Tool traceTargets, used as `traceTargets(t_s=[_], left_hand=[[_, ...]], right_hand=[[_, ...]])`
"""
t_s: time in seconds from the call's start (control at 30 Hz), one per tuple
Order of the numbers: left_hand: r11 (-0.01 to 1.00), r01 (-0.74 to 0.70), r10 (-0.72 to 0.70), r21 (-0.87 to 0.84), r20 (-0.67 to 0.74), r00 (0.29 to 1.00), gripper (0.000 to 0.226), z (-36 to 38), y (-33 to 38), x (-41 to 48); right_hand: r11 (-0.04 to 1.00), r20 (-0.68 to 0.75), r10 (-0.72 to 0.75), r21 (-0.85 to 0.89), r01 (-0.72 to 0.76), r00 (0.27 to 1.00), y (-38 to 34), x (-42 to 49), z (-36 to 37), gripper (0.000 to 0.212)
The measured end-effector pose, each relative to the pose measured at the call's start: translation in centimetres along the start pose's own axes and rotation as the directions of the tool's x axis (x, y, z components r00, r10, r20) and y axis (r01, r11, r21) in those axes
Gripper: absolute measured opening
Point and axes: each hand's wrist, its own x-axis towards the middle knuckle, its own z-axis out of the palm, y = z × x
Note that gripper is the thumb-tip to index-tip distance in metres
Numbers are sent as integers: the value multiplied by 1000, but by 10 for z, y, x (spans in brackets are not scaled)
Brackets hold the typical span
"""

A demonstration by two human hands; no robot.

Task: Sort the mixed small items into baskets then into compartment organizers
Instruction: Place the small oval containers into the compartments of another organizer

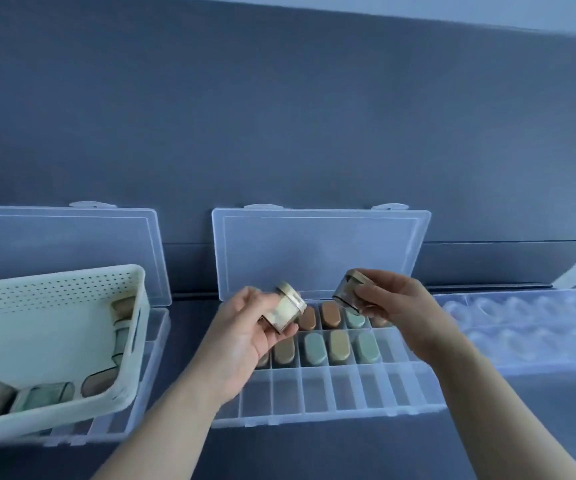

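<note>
You hold one small jar in each hand above the open middle organizer (314, 415); its clear lid (317, 251) stands upright behind it. Your left hand (245, 341) is palm up, with fingers and thumb curled round a pale jar (284, 311) that has a gold cap and is tipped sideways. Your right hand (394, 306) pinches a darker smoky jar (350, 292) at its fingertips; this jar also has a gold cap and is tilted. The two jars are near each other but apart, over the back compartments.

Below them, brown, tan and green jars (340, 346) already fill part of the back and middle rows; the front row looks bare. To your left, a white perforated basket (54, 292) rests tilted on a second open organizer (154, 358); a few more jars (42, 396) lie at the basket's near end. To your right sits a clear tray (522, 341), too blurred to read. Everything rests on a dark desk (314, 452).

This looks like the second stage of the job, moving jars from basket to compartments, with some left to go. The next move likely calls for turning each jar to match its neighbours, lowering it into a free slot beside those already filled, then loosening your fingers; the slots look narrow, so line each jar up before letting go.
</note>
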Motion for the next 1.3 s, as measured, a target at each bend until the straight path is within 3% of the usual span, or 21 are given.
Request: traceTargets(t_s=[0.17, 0.23, 0.3, 0.37, 0.57, 0.63, 0.7, 0.87, 1.07, 1.2, 1.3], left_hand=[[996, -30, 31, 87, -12, 999, 36, 39, -36, 21], [969, -57, 53, 239, 23, 998, 36, 52, -47, 27], [907, -110, 101, 407, 45, 994, 23, 65, -58, 34], [878, -124, 133, 462, 15, 991, 16, 78, -68, 41], [804, -179, 177, 567, 59, 982, 27, 93, -98, 61], [701, -239, 227, 672, 108, 968, 29, 97, -107, 65], [525, -313, 270, 792, 193, 943, 27, 98, -115, 70], [182, -359, 175, 915, 329, 928, 20, 86, -127, 74], [67, -428, 136, 901, 417, 899, 19, 80, -122, 69], [-18, -435, 229, 900, 427, 875, 13, 73, -113, 61], [-121, -401, 288, 908, 418, 862, 23, 62, -109, 55]], right_hand=[[994, -118, 13, -110, -26, 993, 23, -4, -48, 35], [983, -153, 15, -181, -43, 988, 34, -4, -64, 40], [967, -161, 19, -250, -59, 987, 41, -6, -75, 42], [949, -166, 25, -307, -76, 986, 44, -10, -83, 40], [929, -207, 13, -359, -88, 978, 53, -19, -101, 26], [922, -213, 19, -374, -100, 977, 55, -21, -105, 24], [917, -224, 14, -386, -101, 975, 56, -23, -108, 27], [901, -227, -4, -423, -95, 974, 61, -25, -110, 29], [828, -207, -64, -557, -63, 976, 67, -22, -107, 19], [710, -167, -136, -704, -22, 977, 69, -19, -97, 24], [655, -133, -151, -756, -2, 980, 77, -13, -88, 30]])
